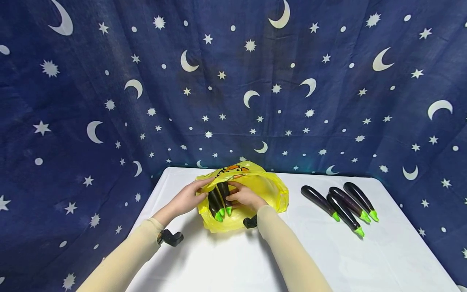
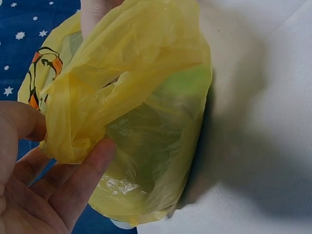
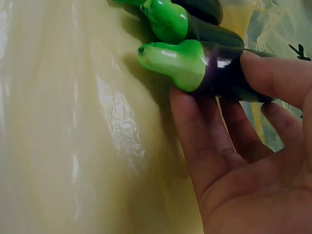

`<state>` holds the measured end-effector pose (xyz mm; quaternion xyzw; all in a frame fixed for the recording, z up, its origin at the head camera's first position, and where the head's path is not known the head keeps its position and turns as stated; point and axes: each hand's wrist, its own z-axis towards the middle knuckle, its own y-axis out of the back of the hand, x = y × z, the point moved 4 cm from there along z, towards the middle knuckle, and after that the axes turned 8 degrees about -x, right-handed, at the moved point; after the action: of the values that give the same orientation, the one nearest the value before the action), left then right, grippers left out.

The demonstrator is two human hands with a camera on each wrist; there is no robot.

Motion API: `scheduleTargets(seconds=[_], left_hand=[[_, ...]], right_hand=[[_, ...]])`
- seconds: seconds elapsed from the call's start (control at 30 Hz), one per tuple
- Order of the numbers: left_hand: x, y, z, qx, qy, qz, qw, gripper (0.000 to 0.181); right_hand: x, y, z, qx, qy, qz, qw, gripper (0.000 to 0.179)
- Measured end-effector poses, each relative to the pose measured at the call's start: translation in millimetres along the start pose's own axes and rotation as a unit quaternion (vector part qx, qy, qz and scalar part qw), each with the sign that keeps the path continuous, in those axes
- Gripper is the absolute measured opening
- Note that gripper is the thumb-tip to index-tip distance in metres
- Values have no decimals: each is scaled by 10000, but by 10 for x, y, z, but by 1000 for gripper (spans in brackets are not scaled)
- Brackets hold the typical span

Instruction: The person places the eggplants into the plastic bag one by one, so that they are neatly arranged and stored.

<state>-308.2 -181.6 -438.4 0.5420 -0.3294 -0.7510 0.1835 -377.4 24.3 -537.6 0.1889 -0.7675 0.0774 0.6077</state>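
Note:
A yellow plastic bag (image 1: 219, 226) lies on the table with its mouth towards me. My left hand (image 1: 187, 198) pinches the bag's gathered rim (image 2: 73, 122) between thumb and fingers on its left side. Reaching into the mouth, my right hand (image 1: 249, 197) grips a dark purple eggplant (image 3: 226, 73) near its green stem end, thumb on one side and fingers on the other. Beside it inside the bag lies another eggplant (image 1: 215, 204), stem end towards me. The right wrist view shows more eggplants (image 3: 168, 22) close together there. The bag partly hides their far ends.
Several more eggplants (image 1: 346, 202) lie in a loose group on the right of the white table (image 1: 386, 251). A dark blue curtain (image 1: 226, 81) with moons and stars hangs behind the table's back edge. Each wrist wears a small black camera mount (image 1: 171, 238).

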Motion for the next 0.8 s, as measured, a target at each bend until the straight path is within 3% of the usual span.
scheduleTargets(seconds=[0.43, 0.8], left_hand=[[-4, 13, 0, -65, -166, 17, 9998, 59], [-13, 12, -6, -42, -56, 45, 10000, 59]], right_hand=[[-18, -60, 37, -234, 29, -263, 9994, 73], [-65, -98, 47, -287, 74, -388, 9988, 70]])
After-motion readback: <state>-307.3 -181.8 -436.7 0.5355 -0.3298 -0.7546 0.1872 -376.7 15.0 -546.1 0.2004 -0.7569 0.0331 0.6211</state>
